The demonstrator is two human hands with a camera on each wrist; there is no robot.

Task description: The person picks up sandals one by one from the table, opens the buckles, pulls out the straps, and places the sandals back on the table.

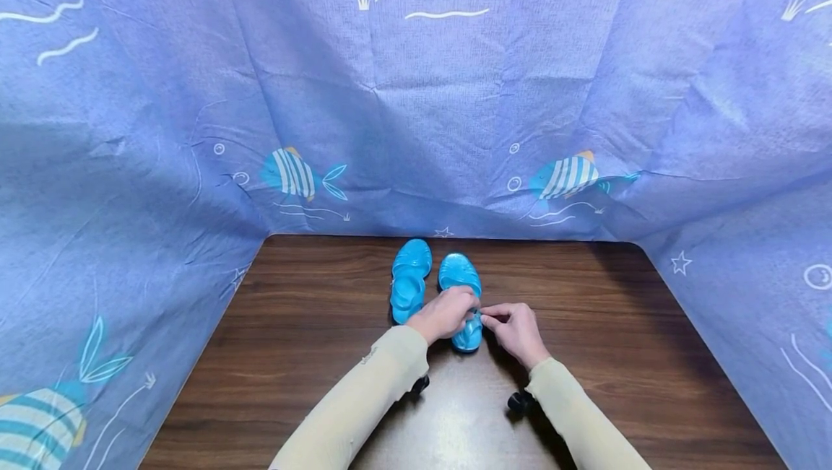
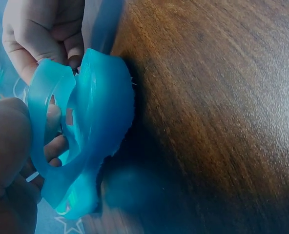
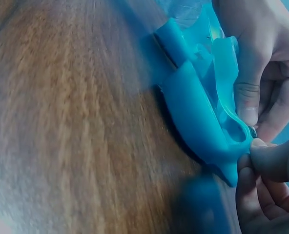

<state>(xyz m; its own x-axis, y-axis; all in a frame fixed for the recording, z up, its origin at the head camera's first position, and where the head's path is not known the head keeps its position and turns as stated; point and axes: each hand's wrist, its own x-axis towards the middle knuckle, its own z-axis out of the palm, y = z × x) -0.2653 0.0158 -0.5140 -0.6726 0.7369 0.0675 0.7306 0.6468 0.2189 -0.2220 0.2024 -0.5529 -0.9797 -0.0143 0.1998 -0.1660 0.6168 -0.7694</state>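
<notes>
Two shiny blue jelly sandals lie soles down, toes away from me, in the head view. My left hand (image 1: 448, 311) reaches over the right sandal (image 1: 458, 271), its thumb and index finger pinching the ankle strap (image 3: 226, 73) beside a small dark buckle (image 3: 253, 131). From the right, my right hand (image 1: 516, 329) pinches the strap's side with thumb and fingertips, right at the buckle. The strap arches above the heel cup (image 2: 108, 97) in the left wrist view. Just left of it is the other sandal (image 1: 411, 268), partly overlapped by my left hand.
Both sandals sit toward the back of a dark wood-grain table (image 1: 312, 340). A blue cloth (image 1: 442, 116) with fish prints hangs behind the table and along both sides. Small black mounts (image 1: 518, 403) show under the wrists.
</notes>
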